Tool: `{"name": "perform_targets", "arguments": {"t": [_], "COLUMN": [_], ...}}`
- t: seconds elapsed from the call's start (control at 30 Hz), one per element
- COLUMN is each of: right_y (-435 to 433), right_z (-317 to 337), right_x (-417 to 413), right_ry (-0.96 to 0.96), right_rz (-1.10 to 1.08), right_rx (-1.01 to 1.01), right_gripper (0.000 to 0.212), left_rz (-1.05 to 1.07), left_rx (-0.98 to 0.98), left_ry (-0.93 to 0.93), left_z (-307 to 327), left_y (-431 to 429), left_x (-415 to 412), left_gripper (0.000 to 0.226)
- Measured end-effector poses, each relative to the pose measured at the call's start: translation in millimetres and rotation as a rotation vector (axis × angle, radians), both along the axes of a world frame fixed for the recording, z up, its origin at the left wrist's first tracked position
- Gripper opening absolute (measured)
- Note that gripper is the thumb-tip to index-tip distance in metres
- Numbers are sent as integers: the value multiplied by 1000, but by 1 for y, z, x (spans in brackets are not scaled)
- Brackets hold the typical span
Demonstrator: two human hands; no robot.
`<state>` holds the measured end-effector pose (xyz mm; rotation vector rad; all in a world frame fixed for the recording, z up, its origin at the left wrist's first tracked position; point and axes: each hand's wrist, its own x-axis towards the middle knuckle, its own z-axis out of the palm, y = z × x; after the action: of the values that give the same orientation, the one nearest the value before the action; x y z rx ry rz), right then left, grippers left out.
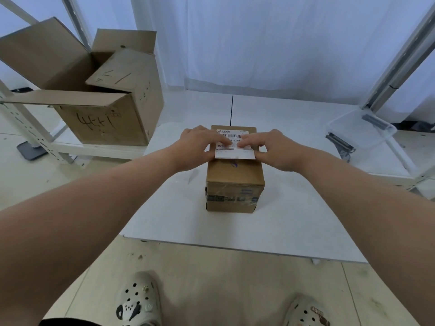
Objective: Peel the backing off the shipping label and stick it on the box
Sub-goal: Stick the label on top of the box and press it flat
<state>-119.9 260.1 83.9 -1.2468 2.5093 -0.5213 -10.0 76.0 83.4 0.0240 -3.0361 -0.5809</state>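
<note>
the box (pixel 234 177) stands near the middle of the white worktop (pixel 294 220), a small brown carton, taller than wide, with clear tape and a dark printed band across its near face. the label (pixel 235 152) lies on the far half of the box top, a white rectangle with a logo and barcode at its 12 o'clock edge and smaller print lower down; its near edge looks slightly raised off the cardboard, though that is hard to judge. a dark blue mark shows on the box top just at 6 o'clock of the label.

the left hand (pixel 200 147) comes in from 9 o'clock, its fingers flat on the label's left half and its thumb at the label's near left corner. the right hand (pixel 273 149) comes in from 3 o'clock, fingers flat on the right half, thumb by the near right corner. the fingertips of both nearly meet at the label's centre. neither grip is closed on anything; both hands are spread and press down.

at 10 o'clock an open carton (pixel 94 95) with handwriting sits on a low shelf. at 2 o'clock a clear tub (pixel 362 130) rests on the worktop.
</note>
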Motion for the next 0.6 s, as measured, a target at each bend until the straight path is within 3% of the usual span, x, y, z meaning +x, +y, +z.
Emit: {"name": "perform_targets", "arguments": {"t": [0.3, 0.6], "right_y": [-1, -3], "right_z": [-1, 7], "right_x": [6, 11], "right_ry": [87, 169], "right_rz": [22, 10], "right_rx": [109, 201], "right_gripper": [46, 45], "left_rz": [-57, -24], "left_rx": [-203, -358], "left_ry": [-57, -111], "left_z": [0, 5], "left_y": [5, 1], "left_x": [1, 1], "left_gripper": [48, 41]}}
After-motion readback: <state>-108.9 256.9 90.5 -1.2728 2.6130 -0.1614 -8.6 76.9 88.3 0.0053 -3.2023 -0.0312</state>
